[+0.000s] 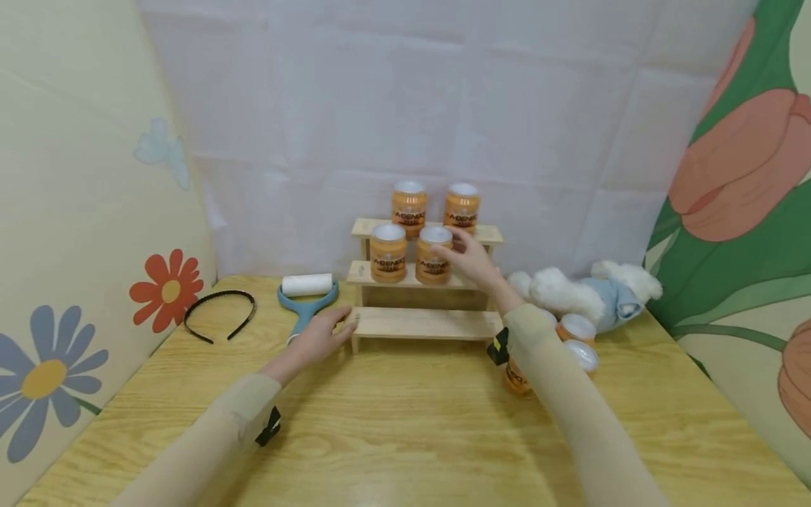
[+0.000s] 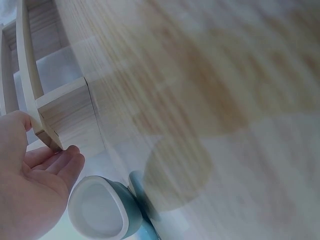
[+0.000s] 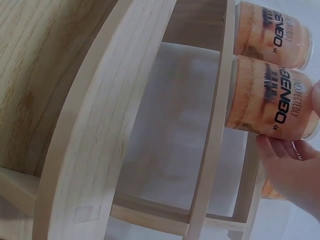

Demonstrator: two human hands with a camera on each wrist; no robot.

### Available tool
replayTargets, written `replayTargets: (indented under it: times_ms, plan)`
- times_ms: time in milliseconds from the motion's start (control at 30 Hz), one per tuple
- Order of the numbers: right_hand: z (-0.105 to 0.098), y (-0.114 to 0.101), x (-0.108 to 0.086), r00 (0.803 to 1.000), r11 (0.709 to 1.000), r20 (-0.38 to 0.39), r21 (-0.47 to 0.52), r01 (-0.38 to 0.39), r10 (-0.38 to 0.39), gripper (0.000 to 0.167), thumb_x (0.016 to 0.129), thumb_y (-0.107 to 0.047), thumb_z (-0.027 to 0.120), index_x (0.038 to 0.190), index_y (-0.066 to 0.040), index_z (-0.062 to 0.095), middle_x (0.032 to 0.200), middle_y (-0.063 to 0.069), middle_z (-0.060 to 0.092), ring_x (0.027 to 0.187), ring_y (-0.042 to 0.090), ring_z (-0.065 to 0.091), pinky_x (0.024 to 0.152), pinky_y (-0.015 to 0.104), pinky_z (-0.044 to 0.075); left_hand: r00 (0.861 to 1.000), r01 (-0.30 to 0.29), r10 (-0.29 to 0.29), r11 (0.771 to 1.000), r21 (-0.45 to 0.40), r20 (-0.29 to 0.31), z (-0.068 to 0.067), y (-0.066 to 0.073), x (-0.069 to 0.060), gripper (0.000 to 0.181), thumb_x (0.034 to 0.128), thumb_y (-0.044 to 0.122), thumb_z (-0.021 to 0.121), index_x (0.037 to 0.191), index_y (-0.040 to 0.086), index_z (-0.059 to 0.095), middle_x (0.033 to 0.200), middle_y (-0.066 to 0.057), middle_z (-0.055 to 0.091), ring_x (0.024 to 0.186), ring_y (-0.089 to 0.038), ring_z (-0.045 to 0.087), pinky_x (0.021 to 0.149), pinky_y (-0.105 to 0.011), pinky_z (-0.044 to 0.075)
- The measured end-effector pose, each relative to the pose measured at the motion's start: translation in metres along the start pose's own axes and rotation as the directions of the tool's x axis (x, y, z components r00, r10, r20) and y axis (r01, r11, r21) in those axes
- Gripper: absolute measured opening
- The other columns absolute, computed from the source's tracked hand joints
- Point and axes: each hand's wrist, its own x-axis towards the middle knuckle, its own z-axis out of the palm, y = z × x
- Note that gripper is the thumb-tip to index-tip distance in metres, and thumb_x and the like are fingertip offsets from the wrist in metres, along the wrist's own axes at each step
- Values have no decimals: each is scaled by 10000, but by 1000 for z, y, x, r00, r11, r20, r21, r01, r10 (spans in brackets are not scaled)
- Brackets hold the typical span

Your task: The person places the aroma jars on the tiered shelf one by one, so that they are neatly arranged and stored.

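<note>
In the head view, a stepped wooden display shelf (image 1: 424,324) stands on the table, orange jars with whitish lids on its upper two steps. My right hand (image 1: 472,260) holds the right-hand jar (image 1: 434,264) on the middle step, thumb and fingers on opposite sides. The right wrist view shows this jar (image 3: 267,97) upright with its base at the step. Beside it stands another jar (image 1: 388,257); two more, a left jar (image 1: 409,211) and a right jar (image 1: 462,204), are on the top step. My left hand (image 1: 319,338) touches the left end of the bottom step (image 2: 47,132), fingers loosely extended.
Several more orange jars (image 1: 576,327) stand right of the shelf, partly hidden by my right forearm. Behind them lies a white plush toy (image 1: 564,292) in blue clothing. Left of the shelf are a blue-handled lint roller (image 1: 307,285) and a black headband (image 1: 222,294). A white cloth (image 1: 443,105) hangs behind.
</note>
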Motion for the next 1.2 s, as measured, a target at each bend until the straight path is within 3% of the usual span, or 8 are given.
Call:
replayTargets:
  times_ms: [533, 700, 933, 1200]
  plan:
    - [2, -3, -1, 998, 999, -38, 5, -46, 46, 705, 873, -386, 657, 1451, -121, 355, 1424, 129, 444, 1296, 274, 442, 1057, 414, 409, 1000, 0, 0, 1000, 0, 15, -3, 0, 0, 515, 993, 205, 477, 1363, -137, 375, 1363, -317, 435, 1213, -445, 473, 966, -513, 458]
    - [2, 1, -6, 997, 997, -62, -48, -53, 50, 750, 866, -445, 644, 1450, -76, 349, 1450, 128, 417, 1316, 263, 421, 1078, 393, 388, 1000, -6, 6, 1000, 1, 16, 1, -1, 0, 515, 990, 201, 483, 1358, -142, 378, 1354, -321, 441, 1209, -446, 476, 971, -518, 453]
    - [-7, 1, -22, 999, 995, -40, -97, -4, 0, 691, 877, -355, 662, 1422, -36, 384, 1454, 140, 413, 1326, 277, 417, 1093, 383, 371, 1000, 2, -2, 1000, 0, 16, 5, -1, -2, 519, 985, 210, 491, 1359, -133, 385, 1351, -312, 451, 1209, -440, 480, 974, -517, 451]
    - [-30, -11, -49, 998, 984, 22, -164, 67, -64, 664, 885, -398, 638, 1424, -94, 398, 1450, 115, 421, 1319, 274, 418, 1082, 426, 378, 1000, -10, 10, 1000, 1, -7, 1, -1, -2, 504, 983, 193, 494, 1346, -143, 397, 1341, -319, 458, 1204, -442, 484, 964, -513, 461]
